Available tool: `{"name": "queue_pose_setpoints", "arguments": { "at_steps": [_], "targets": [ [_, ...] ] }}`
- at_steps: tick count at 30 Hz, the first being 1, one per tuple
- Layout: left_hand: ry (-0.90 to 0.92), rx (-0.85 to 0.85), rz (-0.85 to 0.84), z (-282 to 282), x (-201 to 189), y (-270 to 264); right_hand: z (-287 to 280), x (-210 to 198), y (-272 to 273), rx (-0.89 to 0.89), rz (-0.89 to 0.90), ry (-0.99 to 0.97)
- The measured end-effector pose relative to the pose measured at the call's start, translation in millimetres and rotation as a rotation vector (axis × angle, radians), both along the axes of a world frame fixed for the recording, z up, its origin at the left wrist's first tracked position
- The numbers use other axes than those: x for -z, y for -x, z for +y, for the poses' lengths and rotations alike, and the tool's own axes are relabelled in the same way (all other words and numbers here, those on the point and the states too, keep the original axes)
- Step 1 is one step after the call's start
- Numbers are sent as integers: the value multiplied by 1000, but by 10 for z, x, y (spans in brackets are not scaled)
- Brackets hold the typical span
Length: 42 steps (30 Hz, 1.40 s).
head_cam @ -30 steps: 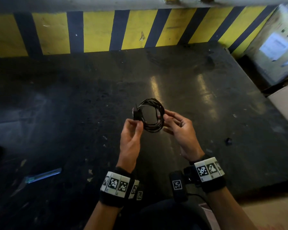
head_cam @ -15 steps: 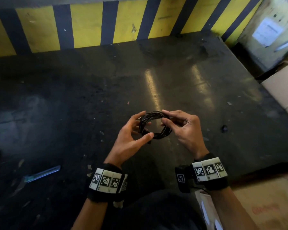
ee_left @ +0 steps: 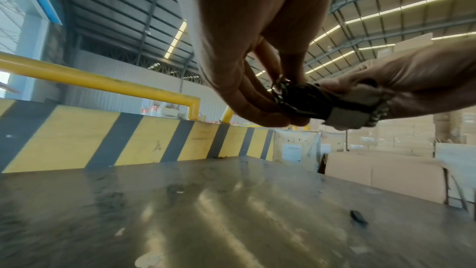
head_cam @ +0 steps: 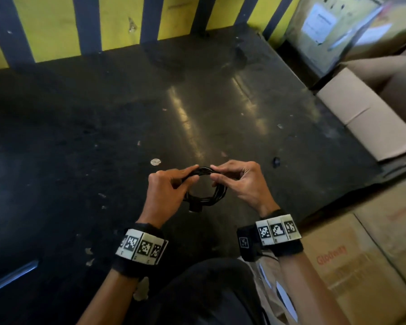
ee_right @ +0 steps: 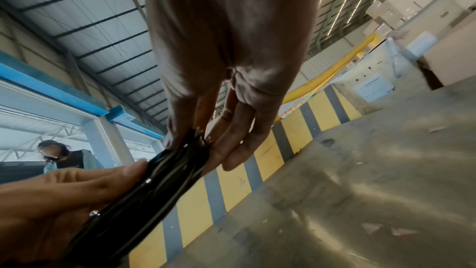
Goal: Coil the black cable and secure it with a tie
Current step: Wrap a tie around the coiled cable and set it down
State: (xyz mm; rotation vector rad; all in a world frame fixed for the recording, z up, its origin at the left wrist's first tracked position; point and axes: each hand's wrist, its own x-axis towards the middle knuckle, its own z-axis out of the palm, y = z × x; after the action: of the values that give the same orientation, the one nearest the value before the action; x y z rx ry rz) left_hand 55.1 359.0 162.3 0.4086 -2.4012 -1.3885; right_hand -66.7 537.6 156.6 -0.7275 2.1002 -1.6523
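A: What's the setting, biggest thing first?

B: A dark metal platform (head_cam: 127, 137) backed by a yellow-and-black striped barrier (head_cam: 63, 26), with cardboard boxes (head_cam: 361, 118) at the right. Both hands hold the coiled black cable (head_cam: 211, 195) in the air above the platform, close to the person's body.

A: Why two hands on one small coil?

B: Probably so the loops can't spring apart. The left hand (head_cam: 167, 191) curls its fingers and thumb around the coil's upper left side, bunching the strands. The right hand (head_cam: 242, 181) pinches the top of the bundle between thumb and fingertips, just beside the left fingertips.

A: And the tie?

B: A thin twisted wire (ee_left: 279, 85) sticks out where the fingertips meet; I judge they're twisting it closed.
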Motion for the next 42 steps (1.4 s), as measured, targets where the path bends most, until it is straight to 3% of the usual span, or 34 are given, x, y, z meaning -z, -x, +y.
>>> {"name": "queue_pose_setpoints", "arguments": {
  "at_steps": [5, 12, 16, 26, 31, 35, 42],
  "targets": [
    [74, 21, -83, 179, 242, 258, 256, 241, 108, 49, -61, -200],
    [42, 38, -208, 210, 606, 555, 755, 888, 913, 532, 70, -605],
    [56, 38, -237, 105, 696, 677, 954, 1138, 1493, 716, 81, -741],
    [34, -24, -331, -258, 830, 750, 765, 1607, 2136, 735, -89, -909],
    [9, -46, -340, -332, 842, 673, 723, 1675, 2161, 811, -115, -881],
    [2, -87, -335, -313, 840, 639, 590, 1604, 2060, 836, -182, -723],
    [-22, -152, -269, -261, 732, 447, 273, 1482, 1585, 519, -138, -425]
  ]
}}
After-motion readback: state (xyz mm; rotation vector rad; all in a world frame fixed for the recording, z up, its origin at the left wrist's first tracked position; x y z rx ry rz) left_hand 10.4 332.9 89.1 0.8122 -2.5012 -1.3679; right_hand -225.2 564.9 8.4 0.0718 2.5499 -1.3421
